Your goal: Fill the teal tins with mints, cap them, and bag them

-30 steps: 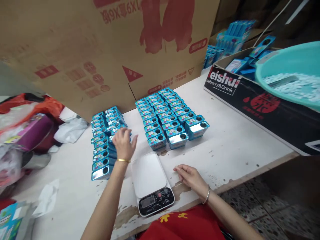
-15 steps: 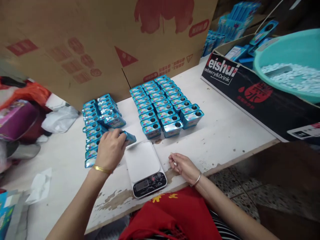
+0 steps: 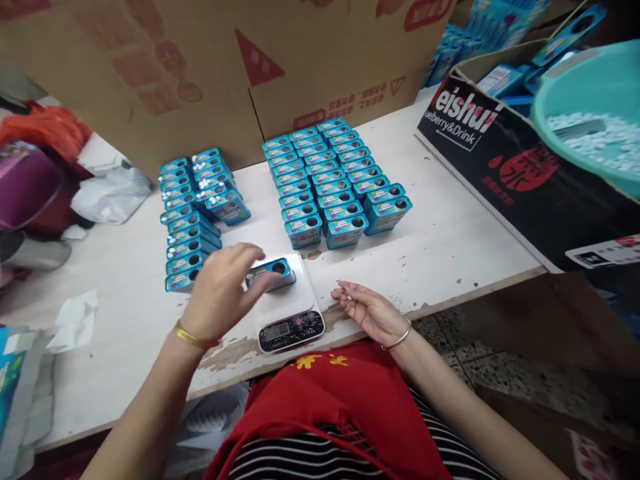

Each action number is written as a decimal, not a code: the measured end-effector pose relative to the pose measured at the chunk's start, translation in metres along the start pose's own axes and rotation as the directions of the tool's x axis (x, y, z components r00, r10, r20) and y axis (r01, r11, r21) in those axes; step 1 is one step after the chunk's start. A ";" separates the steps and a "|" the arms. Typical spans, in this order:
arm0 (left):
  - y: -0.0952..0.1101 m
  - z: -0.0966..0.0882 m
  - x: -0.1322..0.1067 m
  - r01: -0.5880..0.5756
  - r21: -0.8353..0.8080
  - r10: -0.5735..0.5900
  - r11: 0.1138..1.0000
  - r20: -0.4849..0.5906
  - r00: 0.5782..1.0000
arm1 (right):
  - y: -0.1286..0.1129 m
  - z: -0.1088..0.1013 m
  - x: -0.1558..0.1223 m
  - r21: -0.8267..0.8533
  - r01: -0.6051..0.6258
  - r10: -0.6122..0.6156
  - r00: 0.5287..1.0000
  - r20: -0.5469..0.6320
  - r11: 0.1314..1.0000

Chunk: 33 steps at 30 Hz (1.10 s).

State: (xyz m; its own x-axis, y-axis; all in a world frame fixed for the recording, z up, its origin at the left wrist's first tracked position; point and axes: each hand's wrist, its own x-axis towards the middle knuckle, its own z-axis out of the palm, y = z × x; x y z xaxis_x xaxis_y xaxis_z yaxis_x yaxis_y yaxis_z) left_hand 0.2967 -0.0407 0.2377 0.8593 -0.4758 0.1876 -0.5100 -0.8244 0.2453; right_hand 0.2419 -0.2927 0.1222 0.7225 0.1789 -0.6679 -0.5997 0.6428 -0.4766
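standing on the table (image 3: 450, 230), that big cardboard box (image 3: 200, 73) is right up behind the tin rows (image 3: 327, 177), so a bump on it could probably shove them crooked. the basin (image 3: 590, 73) of pellets (image 3: 620, 143) overlaps the black box (image 3: 500, 150); catch its rim and i'd bet on a spill. the scale (image 3: 303, 303) has one tin (image 3: 270, 269) upright on it, and the left hand (image 3: 223, 287) is right there, thumb and fingers apart around its left end. can't tell if they're touching, but any contact could throw the reading or drag the tin over. right hand (image 3: 369, 310) is beside the scale, fingertips together on what looks like a white pellet (image 3: 349, 297): slack pinch, dropped pellet.
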 end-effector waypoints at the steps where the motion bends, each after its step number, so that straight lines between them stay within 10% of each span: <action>1: -0.004 -0.004 -0.007 0.062 -0.060 -0.066 0.996 -0.067 0.996 | 0.000 -0.001 -0.001 -0.012 0.005 -0.005 1.000 -0.011 1.000; 5: -0.021 0.000 -0.047 0.281 -0.189 -0.321 0.941 -0.230 0.919 | -0.002 -0.002 -0.007 -0.113 -0.001 0.000 1.000 -0.011 0.994; 14: -0.034 0.047 -0.112 0.430 -0.339 -0.512 0.837 -0.206 0.834 | -0.026 0.030 -0.007 -0.482 0.239 -0.182 0.970 0.163 0.843; 19: -0.030 0.049 -0.108 0.344 -0.345 -0.445 0.873 -0.275 0.852 | -0.044 0.076 -0.008 -0.670 0.473 -0.287 0.881 0.377 0.573; 27: -0.023 0.048 -0.095 0.208 -0.357 -0.322 0.911 -0.299 0.898 | -0.043 0.137 0.001 -0.701 0.705 -0.258 0.661 0.705 -0.109; 33: -0.019 0.049 -0.091 0.168 -0.324 -0.277 0.931 -0.330 0.902 | -0.037 0.142 0.010 -0.663 0.702 -0.173 0.642 0.747 -0.259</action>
State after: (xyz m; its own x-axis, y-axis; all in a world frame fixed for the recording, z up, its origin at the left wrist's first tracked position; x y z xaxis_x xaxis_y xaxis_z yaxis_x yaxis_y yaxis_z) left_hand 0.2298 0.0031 0.1697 0.9045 -0.0997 0.4147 -0.3429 -0.7482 0.5680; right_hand 0.3201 -0.2087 0.2143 0.8245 0.5600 0.0812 0.4347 -0.5349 -0.7245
